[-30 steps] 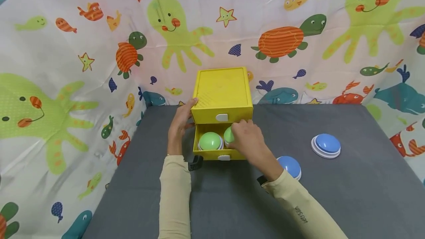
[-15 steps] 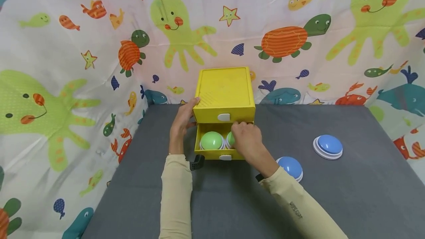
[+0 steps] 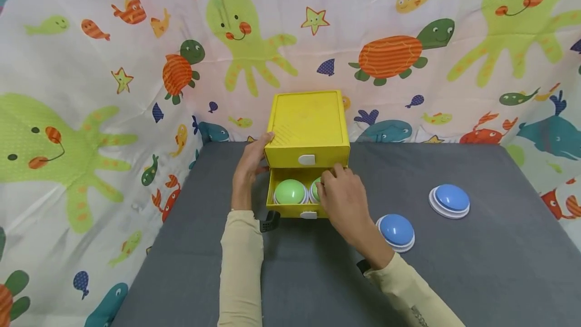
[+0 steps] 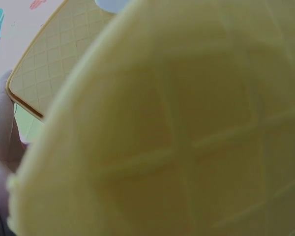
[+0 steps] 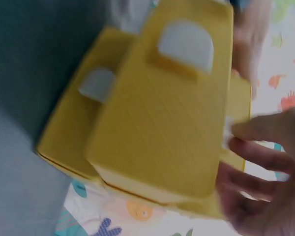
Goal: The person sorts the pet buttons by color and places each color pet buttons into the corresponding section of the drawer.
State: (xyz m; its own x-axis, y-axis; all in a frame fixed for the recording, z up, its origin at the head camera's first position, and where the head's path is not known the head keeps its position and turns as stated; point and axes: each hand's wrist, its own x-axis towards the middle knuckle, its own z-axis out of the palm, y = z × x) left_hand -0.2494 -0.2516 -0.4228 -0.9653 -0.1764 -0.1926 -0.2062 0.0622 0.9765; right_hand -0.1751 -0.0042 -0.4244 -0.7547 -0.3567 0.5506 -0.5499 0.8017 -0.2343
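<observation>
A small yellow drawer box [image 3: 306, 120] stands near the back wall, with its lower drawer [image 3: 290, 211] pulled out. Two green domed buttons on white bases lie side by side in it, the left button [image 3: 290, 192] fully visible and the right button [image 3: 316, 189] partly covered by my right hand [image 3: 345, 198]. That hand hovers over the drawer's right side; in the right wrist view its fingers [image 5: 258, 157] are loosely bent, apart, with nothing gripped. My left hand [image 3: 247, 168] rests against the box's left side, a fingertip at the top edge; the drawer front [image 4: 187, 123] hides much of it.
Two blue domed buttons on white bases lie on the dark grey cloth to the right, one near button [image 3: 396, 231] beside my right forearm and one far button [image 3: 449, 200]. A patterned sea-animal curtain [image 3: 390, 54] encloses the back and sides.
My right hand has eased off the right green button, lifting slightly and moving a little to the right. The button stays in the drawer. My left hand keeps its place on the box.
</observation>
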